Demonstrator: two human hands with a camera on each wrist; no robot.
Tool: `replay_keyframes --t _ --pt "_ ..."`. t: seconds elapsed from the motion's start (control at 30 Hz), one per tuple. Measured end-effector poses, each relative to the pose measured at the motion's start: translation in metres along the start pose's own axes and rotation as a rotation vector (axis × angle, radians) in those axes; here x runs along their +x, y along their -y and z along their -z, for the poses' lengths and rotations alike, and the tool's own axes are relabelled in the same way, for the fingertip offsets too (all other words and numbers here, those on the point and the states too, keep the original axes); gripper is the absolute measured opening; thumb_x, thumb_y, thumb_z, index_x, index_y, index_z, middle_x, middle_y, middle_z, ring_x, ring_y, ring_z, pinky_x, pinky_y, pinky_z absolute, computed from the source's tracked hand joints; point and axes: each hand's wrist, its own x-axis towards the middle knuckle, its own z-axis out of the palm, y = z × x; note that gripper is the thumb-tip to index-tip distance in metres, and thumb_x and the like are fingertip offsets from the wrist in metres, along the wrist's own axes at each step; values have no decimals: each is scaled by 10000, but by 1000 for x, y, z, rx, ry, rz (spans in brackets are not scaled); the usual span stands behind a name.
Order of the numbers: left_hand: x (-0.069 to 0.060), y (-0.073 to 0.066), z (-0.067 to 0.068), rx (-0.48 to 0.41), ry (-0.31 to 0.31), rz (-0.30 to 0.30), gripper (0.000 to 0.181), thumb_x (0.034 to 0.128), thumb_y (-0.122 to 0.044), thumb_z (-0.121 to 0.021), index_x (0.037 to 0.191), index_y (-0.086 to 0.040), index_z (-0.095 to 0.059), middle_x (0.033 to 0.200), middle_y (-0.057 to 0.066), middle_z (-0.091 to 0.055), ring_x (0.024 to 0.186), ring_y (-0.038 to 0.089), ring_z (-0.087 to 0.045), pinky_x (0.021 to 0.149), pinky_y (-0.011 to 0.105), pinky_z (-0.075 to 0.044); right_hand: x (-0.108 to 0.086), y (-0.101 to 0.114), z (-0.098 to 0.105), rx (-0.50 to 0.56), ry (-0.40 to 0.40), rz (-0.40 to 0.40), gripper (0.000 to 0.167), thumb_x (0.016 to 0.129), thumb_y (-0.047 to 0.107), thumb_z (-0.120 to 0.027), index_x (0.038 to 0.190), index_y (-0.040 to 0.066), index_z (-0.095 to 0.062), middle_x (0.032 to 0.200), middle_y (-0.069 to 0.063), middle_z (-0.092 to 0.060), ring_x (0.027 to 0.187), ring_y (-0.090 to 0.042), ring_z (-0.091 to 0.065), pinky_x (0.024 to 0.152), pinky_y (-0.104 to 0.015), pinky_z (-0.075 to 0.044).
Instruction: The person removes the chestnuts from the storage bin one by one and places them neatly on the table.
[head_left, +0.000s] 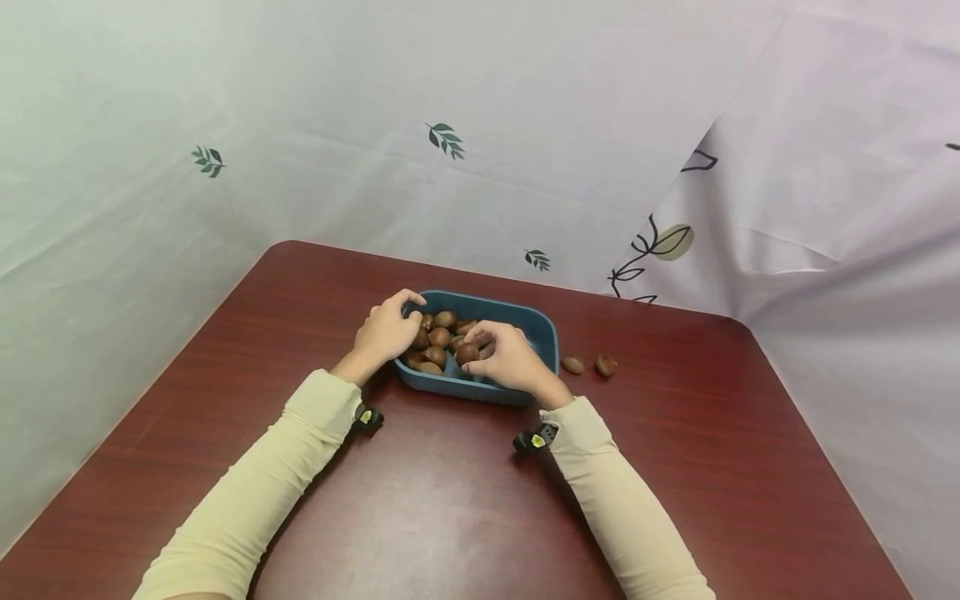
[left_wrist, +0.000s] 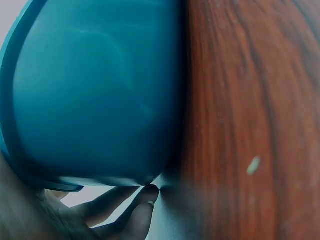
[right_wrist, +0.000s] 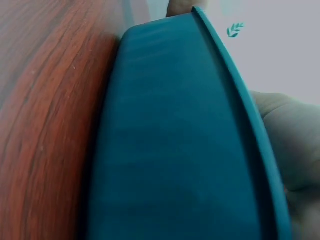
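In the head view, the tray (head_left: 480, 389) sits nearer the desk's (head_left: 712, 417) far edge than the front of what shows, its long axis running about level with that edge. The right hand (head_left: 508, 356) reaches over the tray's near wall and pinches 1 nut (head_left: 467, 353) between thumb and fingers. Whether that nut is lifted or rests on the tray's floor, I cannot tell. The pile of nuts (head_left: 438, 337) fills the tray's left part, so it lies just to the left of the pinched nut and reaches back toward the desk's far left corner. The left hand (head_left: 386, 327) grips the tray's left end, thumb over the rim, and is just beside the pile. Outside the tray's right end, 2 loose nuts (head_left: 573, 365) lie apart on the desk, on the side of its right edge and behind the right wrist. The right hand is the nearer of the 2 hands to them; the closer nut lies with its long axis roughly left to right.

In the left wrist view, the left hand's fingers bend round the outside of the tray's end wall, just above the desk; no nut shows.

In the right wrist view, the tray's near long wall stands on the desk, and the right hand is beyond the rim. Its fingertips are hidden, so its hold cannot be told from there.
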Motion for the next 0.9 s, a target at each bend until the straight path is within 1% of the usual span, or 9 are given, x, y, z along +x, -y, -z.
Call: replay_keyframes --t 0.17,0.37,0.6,0.77,0.83,0.87,0.9 --pt "1 -1 1 1 7 0 345 976 -292 -450 1296 -275 -579 652 80 -496 498 216 -361 442 325 -271 -13 -1 12 38 -70 -12 353 816 113 -814 1146 69 -696 1108 -77 -691 833 -183 -708 669 -305 -552" --pt "2 -1 1 4 10 -4 341 976 -294 -452 1292 -278 -580 641 74 -490 485 208 -349 433 317 -263 -30 -5 29 79 -150 -37 335 819 118 -814 1133 69 -705 1094 -84 -687 801 -227 -705 606 -320 -545" --pt "3 -1 2 10 1 -5 349 973 -290 -444 1294 -275 -579 639 72 -488 478 203 -337 433 318 -257 -49 -12 44 100 -195 -80 302 820 147 -817 1094 97 -702 1084 -70 -683 814 -240 -711 628 -325 -563" --pt "4 0 0 10 6 -4 348 971 -292 -451 1294 -279 -578 663 81 -499 490 211 -357 443 327 -275 -64 -18 54 95 -257 -110 321 825 150 -814 1120 117 -693 1039 -55 -704 781 -205 -700 617 -326 -560" --pt "4 1 -1 9 6 2 346 970 -291 -454 1292 -280 -581 677 87 -505 497 217 -368 449 335 -286 -70 -20 59 110 -285 -108 348 831 140 -807 1153 92 -685 1038 -81 -712 770 -191 -694 614 -355 -568" --pt "4 1 -1 8 5 3 345 971 -288 -457 1292 -279 -582 679 88 -507 500 221 -373 452 337 -289 -73 -17 62 126 -294 -110 360 838 119 -797 1172 61 -678 1050 -111 -713 782 -214 -698 626 -386 -576" --pt "4 1 -1 9 3 4 343 971 -289 -459 1290 -281 -583 688 89 -509 508 226 -380 458 342 -293 -76 -18 65 148 -304 -109 370 841 105 -791 1185 36 -672 1061 -135 -713 786 -207 -700 636 -419 -580"
